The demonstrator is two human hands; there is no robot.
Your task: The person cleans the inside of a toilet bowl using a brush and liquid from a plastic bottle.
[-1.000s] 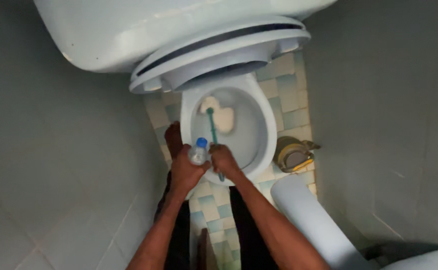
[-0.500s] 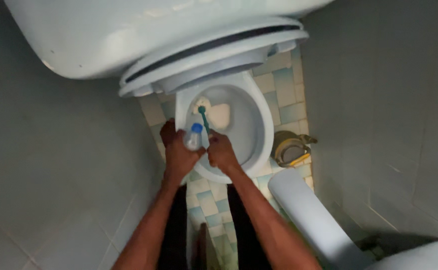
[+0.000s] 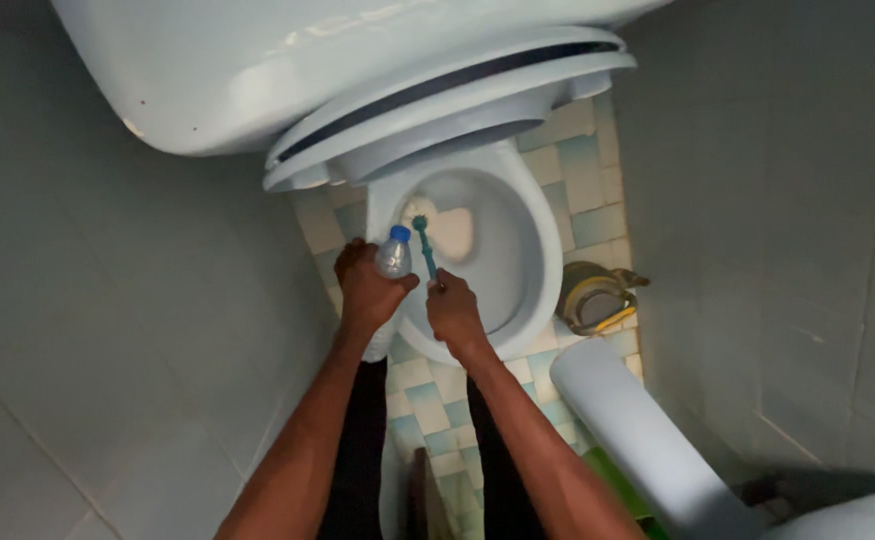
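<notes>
I look straight down at a pale blue toilet bowl (image 3: 532, 270) with its seat and lid raised. My left hand (image 3: 369, 290) grips a clear plastic bottle (image 3: 393, 253) with a blue cap, held at the bowl's near-left rim. My right hand (image 3: 453, 312) holds the green handle of a toilet brush (image 3: 424, 245). The brush's pale head reaches down into the bowl near the water. Both hands are close together over the front rim.
The raised lid and cistern (image 3: 337, 70) fill the top. A round yellow-and-grey brush holder (image 3: 593, 297) sits on the tiled floor right of the bowl. A white pipe (image 3: 637, 440) runs along the lower right. Grey tiled walls close in on both sides.
The view has shifted a little, so bowl and hands sit slightly lower and right. The bottle is held more upright beside the brush; both hands stay at the front rim.
</notes>
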